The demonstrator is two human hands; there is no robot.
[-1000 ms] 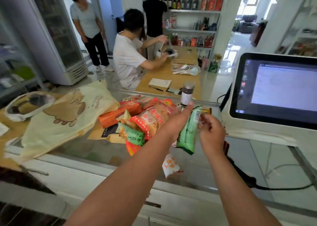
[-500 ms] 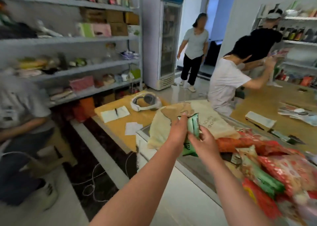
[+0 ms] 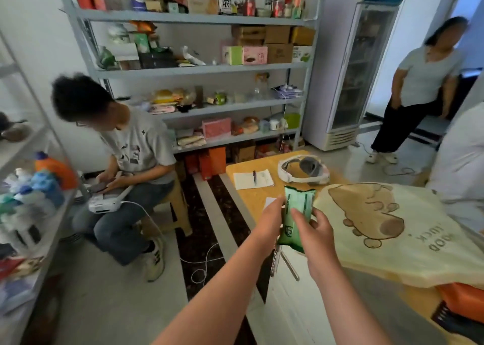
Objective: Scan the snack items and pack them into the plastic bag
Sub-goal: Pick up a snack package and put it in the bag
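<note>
The view has swung left since half a second ago: the heap of snacks on the counter is out of sight, save an orange pack (image 3: pixel 461 301) under the bag's lower edge, and a seated person (image 3: pixel 131 148) and the stocked shelving (image 3: pixel 199 67) now fill the left. The green snack packet (image 3: pixel 298 211) is still held in both hands, upright, just beside the left edge of the cream plastic bag (image 3: pixel 419 263), which lies flat on the counter.

The bag carries a brown cartoon print and the letters "OOD LUCK", upside down from here. The packet's own print is too small to read.

The left hand (image 3: pixel 269 221) grips the packet's left edge with curled fingers. The right hand (image 3: pixel 315 230) holds the right side, forefinger laid up the front, the other fingers wrapped behind.
</note>
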